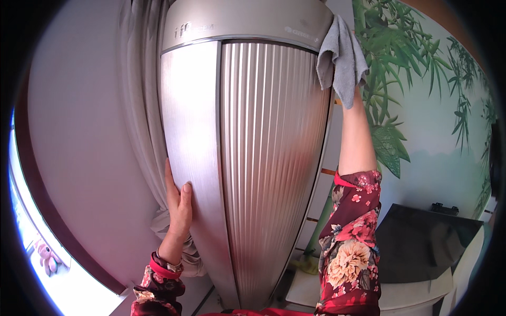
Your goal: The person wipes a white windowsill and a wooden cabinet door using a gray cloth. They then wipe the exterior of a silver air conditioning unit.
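A tall silver floor-standing air conditioner point(269, 158) with a ribbed front panel fills the middle of the view. My left hand point(180, 205) rests against its left side edge, thumb on the smooth metal strip and fingers around the side. At the unit's upper right edge, a grey cloth point(343, 59) hangs over my right hand, which it hides almost wholly; only the wrist and bare forearm show below. How the right fingers lie under the cloth cannot be seen. Both arms wear floral red sleeves.
Grey curtains point(142, 98) hang close behind the unit on the left, beside a plain wall point(79, 138). A wall with a bamboo-leaf picture point(427, 118) stands at right, above a black-topped cabinet point(427, 245). A pink plush toy point(47, 256) sits at the window, far left.
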{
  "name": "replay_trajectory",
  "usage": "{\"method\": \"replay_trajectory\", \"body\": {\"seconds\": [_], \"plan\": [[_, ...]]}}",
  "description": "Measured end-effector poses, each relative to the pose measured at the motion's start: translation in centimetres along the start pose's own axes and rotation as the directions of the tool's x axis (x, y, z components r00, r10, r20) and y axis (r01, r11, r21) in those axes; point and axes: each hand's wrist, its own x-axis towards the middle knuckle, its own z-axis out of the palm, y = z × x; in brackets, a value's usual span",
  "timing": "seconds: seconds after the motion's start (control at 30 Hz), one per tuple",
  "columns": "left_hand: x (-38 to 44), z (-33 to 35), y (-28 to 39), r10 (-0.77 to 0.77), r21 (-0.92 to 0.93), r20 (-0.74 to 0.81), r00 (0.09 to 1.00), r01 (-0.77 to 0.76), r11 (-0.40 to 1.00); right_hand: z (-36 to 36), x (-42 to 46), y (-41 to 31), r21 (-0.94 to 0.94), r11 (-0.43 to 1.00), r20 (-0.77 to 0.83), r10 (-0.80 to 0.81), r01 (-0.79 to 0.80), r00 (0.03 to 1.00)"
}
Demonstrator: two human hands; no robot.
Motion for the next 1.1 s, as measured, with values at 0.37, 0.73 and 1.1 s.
{"method": "replay_trajectory", "body": {"seconds": [0.37,0.73,1.1], "plan": [[-0.6,1.4,-1.3,-0.060,0.135,-0.053,0.997,0.067,0.989,-3.3,-1.9,0.4,-0.197,0.962,-0.057,0.182,-0.189,0.982],[-0.6,1.6,-3.7,-0.051,0.139,-0.103,0.993,0.065,0.988,-4.7,-14.2,0.2,-0.387,0.894,-0.098,0.203,-0.226,0.974],[-0.9,0.9,-4.0,-0.043,0.171,-0.127,0.991,0.065,0.983,-2.8,-25.2,-7.0,-0.483,0.818,-0.028,0.343,-0.314,0.939]]}}
